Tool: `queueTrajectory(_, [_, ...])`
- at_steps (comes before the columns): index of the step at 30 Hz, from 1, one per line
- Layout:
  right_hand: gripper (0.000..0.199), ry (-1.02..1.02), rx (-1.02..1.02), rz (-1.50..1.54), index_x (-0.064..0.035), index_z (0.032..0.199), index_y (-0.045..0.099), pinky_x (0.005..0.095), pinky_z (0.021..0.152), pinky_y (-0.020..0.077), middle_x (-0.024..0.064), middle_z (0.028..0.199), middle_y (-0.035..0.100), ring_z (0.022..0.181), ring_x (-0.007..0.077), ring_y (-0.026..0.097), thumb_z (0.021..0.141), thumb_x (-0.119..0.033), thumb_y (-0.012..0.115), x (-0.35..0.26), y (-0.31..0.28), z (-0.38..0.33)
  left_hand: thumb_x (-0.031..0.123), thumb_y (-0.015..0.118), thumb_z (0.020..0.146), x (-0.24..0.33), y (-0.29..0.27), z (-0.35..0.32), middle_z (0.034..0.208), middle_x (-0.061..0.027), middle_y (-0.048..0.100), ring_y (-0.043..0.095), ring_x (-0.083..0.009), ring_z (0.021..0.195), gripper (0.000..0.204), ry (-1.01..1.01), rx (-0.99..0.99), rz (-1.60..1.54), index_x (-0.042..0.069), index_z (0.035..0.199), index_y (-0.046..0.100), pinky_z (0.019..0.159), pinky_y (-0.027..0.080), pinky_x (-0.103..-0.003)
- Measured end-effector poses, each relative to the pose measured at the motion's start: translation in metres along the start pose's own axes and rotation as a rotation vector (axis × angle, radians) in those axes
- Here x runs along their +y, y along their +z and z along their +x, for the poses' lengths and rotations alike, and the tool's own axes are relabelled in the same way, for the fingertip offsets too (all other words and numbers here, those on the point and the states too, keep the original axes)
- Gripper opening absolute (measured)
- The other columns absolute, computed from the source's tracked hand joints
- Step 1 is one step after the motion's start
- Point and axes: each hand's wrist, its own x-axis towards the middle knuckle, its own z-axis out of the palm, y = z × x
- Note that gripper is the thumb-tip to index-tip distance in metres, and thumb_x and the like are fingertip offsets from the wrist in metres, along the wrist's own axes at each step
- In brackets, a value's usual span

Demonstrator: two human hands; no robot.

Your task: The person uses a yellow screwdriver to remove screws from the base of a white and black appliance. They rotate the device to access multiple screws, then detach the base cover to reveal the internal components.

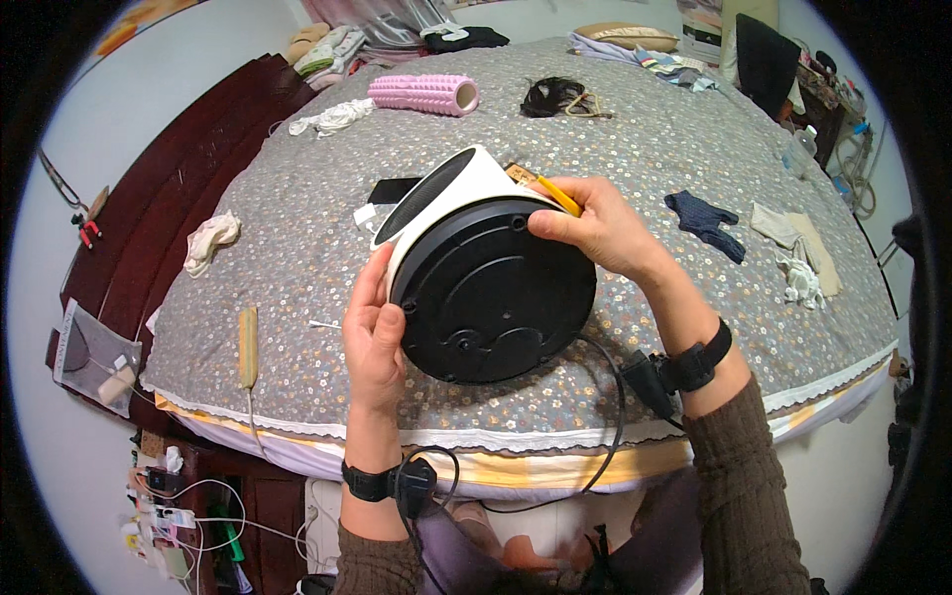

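A white appliance with a dark mesh grille (428,190) and a round black base (496,288) is held tilted above the bed, its underside turned toward me. My left hand (375,342) grips its left edge, thumb in front and fingers behind. My right hand (600,223) clasps the upper right rim, thumb pressed on the black base. A slim yellow stick-like tool (559,195) also sits in my right hand; its kind is not clear. Beyond the appliance lie a flat black object (393,190) and a small white plug-like block (366,215), both partly hidden.
The bed (297,258) has a grey flowered cover. On it lie a pink foam roller (421,94), a dark hair bundle (551,97), a navy knit cloth (706,224), white cloths (213,241) and a yellowish corded stick (248,347). Black cables (622,416) run near my wrists.
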Motion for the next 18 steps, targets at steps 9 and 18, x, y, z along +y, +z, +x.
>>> queueTrajectory(9, [0.043, 0.024, 0.015, 0.025, -0.0055, 0.099, 0.076, 0.0252, 0.069, 0.044, -0.0048, 0.083, 0.065, 0.076, 0.0064, 0.055, 0.092, -0.048, 0.077, 0.005, -0.005, 0.014, 0.006, 0.071, 0.089, -0.004, -0.002, 0.0, 0.154, -0.0237, 0.047, 0.049, -0.0293, 0.142, 0.079, 0.034, 0.007, 0.012, -0.009, 0.157, 0.032, 0.121, 0.037, -0.041])
queueTrajectory(18, [0.044, 0.041, -0.006, 0.061, -0.0055, 0.107, 0.077, 0.0242, 0.073, 0.0463, -0.0036, 0.088, 0.068, 0.08, 0.0058, 0.058, 0.091, -0.047, 0.079, 0.013, -0.013, 0.016, 0.005, 0.072, 0.09, -0.009, -0.003, 0.003, 0.154, -0.0235, 0.048, 0.048, -0.0286, 0.143, 0.077, 0.044, -0.009, 0.016, -0.009, 0.156, 0.034, 0.121, 0.037, -0.04])
